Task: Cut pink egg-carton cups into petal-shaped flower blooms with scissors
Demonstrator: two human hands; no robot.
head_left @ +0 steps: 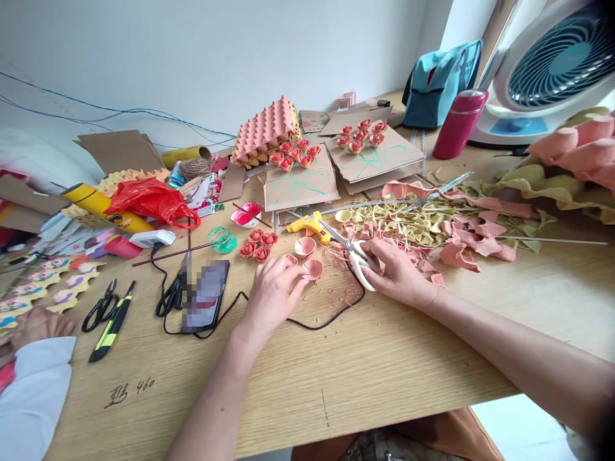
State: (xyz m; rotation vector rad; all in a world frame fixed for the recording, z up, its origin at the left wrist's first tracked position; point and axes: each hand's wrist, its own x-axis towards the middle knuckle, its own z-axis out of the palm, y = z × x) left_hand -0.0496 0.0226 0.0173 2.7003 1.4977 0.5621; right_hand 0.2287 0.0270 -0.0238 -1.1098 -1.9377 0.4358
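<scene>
My right hand (pixel 396 272) is wrapped round the white handles of a pair of scissors (pixel 358 255), whose blades point up and left past a yellow hot glue gun (pixel 310 224). My left hand (pixel 275 288) pinches the rim of a pink egg-carton cup (pixel 314 271) at the table. Another pink cup (pixel 305 247) sits just behind it, and a third is partly hidden by my left fingers. Beside that hand stands a small group of red paper flowers (pixel 261 243). Thin pink trimmings (pixel 343 296) lie between my two hands.
Cardboard sheets (pixel 302 189) at the back bear more red flowers. Carton scraps (pixel 408 224) spread to the right. A phone (pixel 206 298), a black cable, black scissors (pixel 100 308) and a utility knife (pixel 113 326) lie left. Another person's sleeve (pixel 41 390) is at the left edge.
</scene>
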